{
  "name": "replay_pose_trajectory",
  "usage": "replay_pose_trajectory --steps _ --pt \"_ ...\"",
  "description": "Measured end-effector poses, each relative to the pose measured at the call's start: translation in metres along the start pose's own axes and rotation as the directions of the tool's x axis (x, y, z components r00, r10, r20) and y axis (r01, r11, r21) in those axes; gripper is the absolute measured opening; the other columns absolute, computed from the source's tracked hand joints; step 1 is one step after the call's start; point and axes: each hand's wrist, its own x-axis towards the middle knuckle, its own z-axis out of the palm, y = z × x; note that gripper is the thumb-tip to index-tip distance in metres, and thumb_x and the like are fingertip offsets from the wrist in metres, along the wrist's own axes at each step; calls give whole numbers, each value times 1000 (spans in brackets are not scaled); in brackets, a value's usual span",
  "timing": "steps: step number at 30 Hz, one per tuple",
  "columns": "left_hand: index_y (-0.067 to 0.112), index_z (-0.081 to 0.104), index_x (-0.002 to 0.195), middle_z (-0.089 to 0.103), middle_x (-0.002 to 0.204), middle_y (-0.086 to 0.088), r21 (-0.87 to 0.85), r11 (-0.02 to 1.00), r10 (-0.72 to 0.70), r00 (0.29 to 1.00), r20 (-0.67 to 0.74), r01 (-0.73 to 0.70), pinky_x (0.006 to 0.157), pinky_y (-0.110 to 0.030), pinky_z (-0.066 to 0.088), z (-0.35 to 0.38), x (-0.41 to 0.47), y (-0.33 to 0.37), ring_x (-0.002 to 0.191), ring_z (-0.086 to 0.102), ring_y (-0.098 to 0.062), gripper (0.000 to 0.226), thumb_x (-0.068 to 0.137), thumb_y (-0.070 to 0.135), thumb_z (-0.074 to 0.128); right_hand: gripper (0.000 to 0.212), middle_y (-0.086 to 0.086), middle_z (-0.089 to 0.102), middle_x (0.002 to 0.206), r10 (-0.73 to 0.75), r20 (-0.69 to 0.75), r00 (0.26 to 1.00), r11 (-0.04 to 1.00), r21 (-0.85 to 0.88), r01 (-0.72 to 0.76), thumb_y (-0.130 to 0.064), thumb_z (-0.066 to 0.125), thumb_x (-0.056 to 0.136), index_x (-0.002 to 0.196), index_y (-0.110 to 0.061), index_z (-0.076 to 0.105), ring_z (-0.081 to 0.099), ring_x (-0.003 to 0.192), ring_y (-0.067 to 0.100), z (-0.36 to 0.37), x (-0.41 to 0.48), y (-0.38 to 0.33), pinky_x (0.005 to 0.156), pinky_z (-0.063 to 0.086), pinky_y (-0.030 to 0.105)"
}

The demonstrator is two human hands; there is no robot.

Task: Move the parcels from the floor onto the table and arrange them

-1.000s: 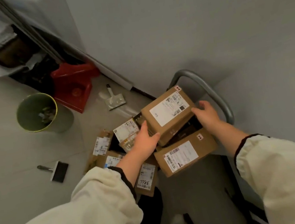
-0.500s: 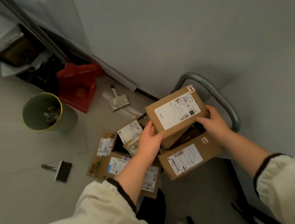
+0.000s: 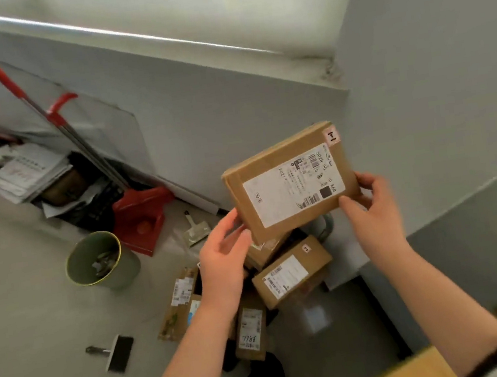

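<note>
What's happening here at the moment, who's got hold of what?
A person holds one labelled cardboard parcel up in both hands: the left hand grips its lower left corner, the right hand its right edge. The parcel is clear of the pile of parcels, which lies on the floor below, near a green bin and a red dustpan. No table shows plainly in this view.

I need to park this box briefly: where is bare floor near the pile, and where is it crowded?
Bare floor lies left of the parcel pile, between the green bin and the brush. Crowded: the pile below the held box, and the wall corner with red dustpan and papers.
</note>
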Motion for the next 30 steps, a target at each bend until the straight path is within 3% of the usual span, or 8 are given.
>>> replay_pose_trajectory --steps 3,8,10,13,15,19,23,30 --pt "46 62 100 67 105 21 -2 998 70 995 -76 -71 75 -15 52 14 -42 16 99 64 -1 41 83 9 68 27 -15 60 98 -17 -18 1000 992 128 19 -16 66 84 96 -31 47 63 83 -6 -37 -53 -5 56 48 7" --pt "42 57 112 67 115 6 27 997 76 997 16 -76 87 -27 54 25 -106 19 108 62 -9 46 83 8 69 44 -3 58 108 -109 20 994 991 78 107 -8 71 79 99 -36 43 60 102 10 -85 -131 16 82 54 29" --pt "35 55 117 65 118 -1 48 995 82 995 53 -85 92 -33 52 28 -126 18 112 61 -13 46 84 5 67 60 -11 50 114 -171 17 985 985 10 171 -4 71 78 107 -46 38 54 108 6 -96 -154 24 88 49 26" --pt "30 54 121 64 120 0 64 988 137 987 78 -142 91 -23 50 37 -149 24 115 59 -13 45 84 8 65 71 -30 42 108 -241 -32 970 970 -49 239 -2 72 77 108 -55 35 47 108 -5 -109 -175 27 85 45 18" --pt "29 54 121 63 120 -2 50 983 171 981 95 -176 90 -24 51 45 -159 33 114 59 -14 43 84 8 65 68 -34 42 105 -263 -66 962 965 -38 261 -1 71 77 111 -51 39 49 108 -2 -119 -181 26 86 46 19" --pt "45 52 116 61 121 1 105 948 284 948 142 -299 90 -29 52 66 -166 62 111 60 -13 45 84 15 66 42 -19 48 103 -317 -142 938 948 -19 317 -5 67 79 118 -17 55 54 105 8 -149 -187 14 94 49 32" --pt "60 47 108 54 115 18 203 879 396 897 196 -432 75 -11 50 94 -168 103 103 56 2 42 86 28 63 45 -15 51 107 -316 -234 919 946 -10 323 -21 62 83 127 -23 53 56 105 1 -180 -189 -10 90 49 21" --pt "26 57 120 55 95 21 403 886 197 973 120 -229 60 -17 42 136 -162 124 87 55 -2 35 89 42 57 53 -20 47 106 -293 -291 911 956 -118 270 -26 62 84 135 -28 45 51 102 -1 -213 -196 -24 75 48 13"
